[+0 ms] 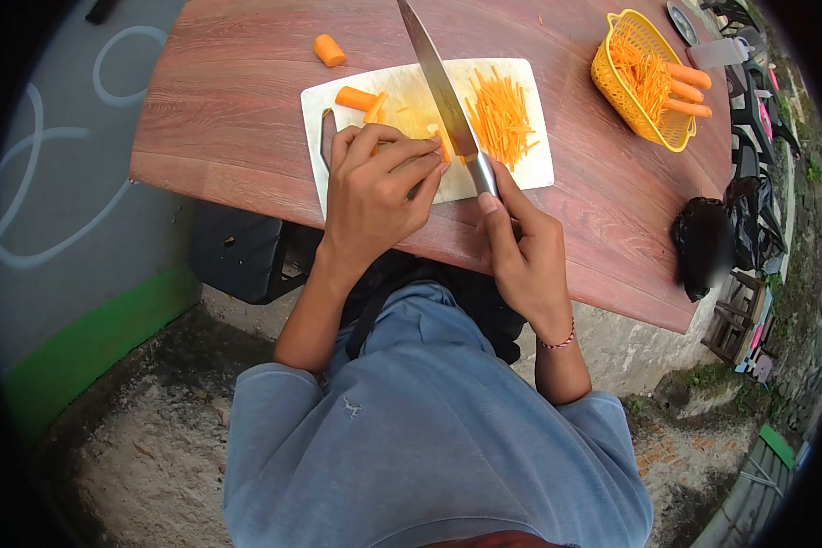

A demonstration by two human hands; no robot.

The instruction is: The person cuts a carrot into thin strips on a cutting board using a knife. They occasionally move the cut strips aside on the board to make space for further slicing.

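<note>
My right hand (525,251) is wrapped round the handle of a large knife (443,91), whose blade points away over the white cutting board (541,169). Beside the blade, the bent fingers of my left hand (381,187) press on a small piece of carrot (443,146), mostly hidden under the fingertips. A carrot chunk (354,97) and some cut slices (375,109) lie on the board beyond my left hand. Right of the blade is a pile of thin carrot strips (500,119).
Another carrot chunk (329,50) sits on the wooden table (237,119) beyond the board. At the right, a yellow basket (609,87) holds carrot strips and whole carrots (688,91). A black plastic bag (703,242) is at the table's right edge.
</note>
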